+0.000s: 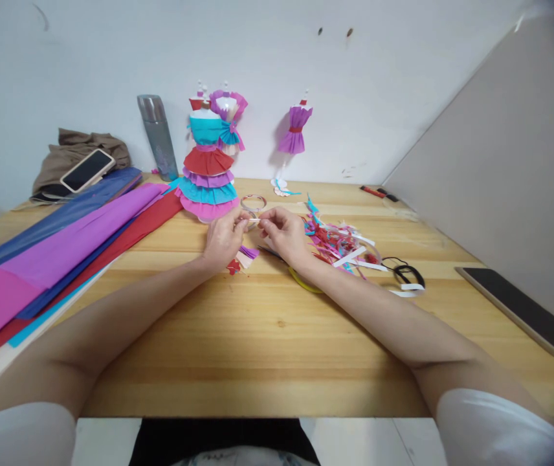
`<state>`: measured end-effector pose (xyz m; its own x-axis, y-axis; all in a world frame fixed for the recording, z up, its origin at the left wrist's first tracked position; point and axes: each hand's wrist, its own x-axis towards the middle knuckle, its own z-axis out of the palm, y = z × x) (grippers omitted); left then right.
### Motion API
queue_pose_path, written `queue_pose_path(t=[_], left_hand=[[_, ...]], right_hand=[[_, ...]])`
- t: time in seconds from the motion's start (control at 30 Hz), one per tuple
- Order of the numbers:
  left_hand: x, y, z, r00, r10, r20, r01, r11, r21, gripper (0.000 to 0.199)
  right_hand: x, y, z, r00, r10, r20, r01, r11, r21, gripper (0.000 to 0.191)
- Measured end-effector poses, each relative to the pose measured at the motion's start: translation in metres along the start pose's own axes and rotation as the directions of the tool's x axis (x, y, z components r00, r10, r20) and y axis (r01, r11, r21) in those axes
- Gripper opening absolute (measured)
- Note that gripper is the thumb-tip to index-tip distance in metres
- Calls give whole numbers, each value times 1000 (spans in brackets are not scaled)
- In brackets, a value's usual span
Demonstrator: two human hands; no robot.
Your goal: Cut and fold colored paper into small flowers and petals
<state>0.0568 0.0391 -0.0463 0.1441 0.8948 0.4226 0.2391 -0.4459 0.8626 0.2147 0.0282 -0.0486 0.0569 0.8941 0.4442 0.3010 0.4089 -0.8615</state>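
Above the middle of the table, my left hand (pixel 225 238) and my right hand (pixel 285 236) face each other with fingertips pinched. Stretched between them is a small, thin, pale strip (pixel 254 221), perhaps paper; each hand grips one end. Just below the fingers lie purple and cream pleated paper pieces (pixel 246 255) and a small red piece (pixel 233 266). Under my right wrist are scissors, their yellow handle (pixel 306 283) partly hidden. Behind the hands sits a tape roll (pixel 254 202). A mini dress form in a tiered paper dress (pixel 208 171) stands at the back.
Coloured paper sheets (pixel 77 236) cover the left side. A phone (pixel 87 170) on brown cloth (pixel 63 155) and a bottle (pixel 158 136) are behind. Paper scraps (pixel 338 243), a black cord (pixel 410 276) and a tablet (pixel 524 310) lie right. Another dress form (pixel 296 129) stands by the wall.
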Motion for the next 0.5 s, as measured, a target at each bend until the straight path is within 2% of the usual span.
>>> queue_pose_path(t=[0.27,0.33,0.5], left_hand=[[1,9,3,990,-133,47,140,954,-265,1],[2,9,3,989,-139,50,147,935,-323,7],[2,9,2,982,-143,124,183,885,-427,38]], right_hand=[[-1,3,0,998,-56,-23,56,998,-5,8],[-1,4,0,997,-74,-35,74,997,6,8],[-2,5,-1,995,-98,-26,97,995,-6,6]])
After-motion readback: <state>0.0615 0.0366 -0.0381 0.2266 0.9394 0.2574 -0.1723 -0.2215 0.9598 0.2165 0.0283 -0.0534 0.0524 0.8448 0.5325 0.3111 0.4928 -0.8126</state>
